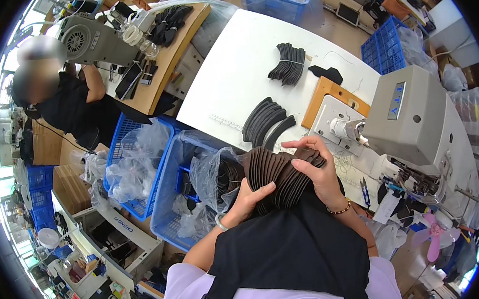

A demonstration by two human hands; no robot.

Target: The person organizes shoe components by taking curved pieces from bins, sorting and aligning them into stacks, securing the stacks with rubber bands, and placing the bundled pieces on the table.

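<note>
My left hand (247, 200) is closed around the left side of a fanned stack of dark brown cut pieces (270, 172), its thumb lying across their edges. On the other side, my right hand (320, 173) grips the same stack, with the thumb on the edges and the index finger stretched over the top. The stack is held in front of my black apron, at the near edge of the white table (226, 72). Just beyond it lie curved dark strips (265, 120) in overlapping rows. Farther back is a banded bundle of dark pieces (288, 64), beside a single black piece (326, 74).
A grey sewing machine (407, 118) stands on the right, with a wooden-edged plate (325, 100) before it. Blue scissors-like snips (365, 192) lie near my right forearm. Blue crates (158, 224) with plastic bags stand left. Another person (61, 103) sits at a machine at far left.
</note>
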